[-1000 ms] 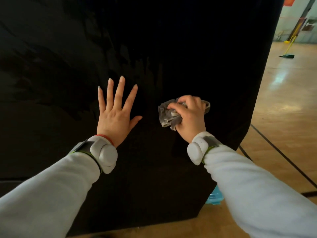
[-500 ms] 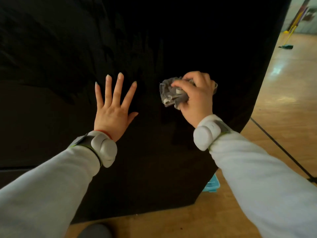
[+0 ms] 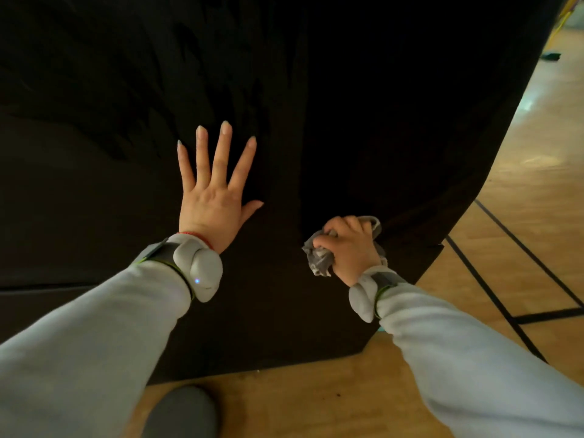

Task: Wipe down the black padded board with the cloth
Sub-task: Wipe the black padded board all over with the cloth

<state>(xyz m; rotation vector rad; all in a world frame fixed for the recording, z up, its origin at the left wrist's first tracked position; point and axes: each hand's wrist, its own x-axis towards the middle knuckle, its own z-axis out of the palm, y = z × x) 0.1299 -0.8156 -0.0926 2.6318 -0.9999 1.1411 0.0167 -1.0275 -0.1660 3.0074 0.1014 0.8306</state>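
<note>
padded board [image 3: 363, 105]: black
cloth [image 3: 319, 263]: grey
your sleeves [image 3: 104, 327]: pale grey
wrist bands [image 3: 202, 267]: grey, green-edged
floor [image 3: 531, 172]: tan wood, black lines

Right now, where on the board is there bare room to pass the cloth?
Bare black board lies above the right hand and cloth, out to the right edge, and above the left hand. Only the strip between the hands is tight.
</note>
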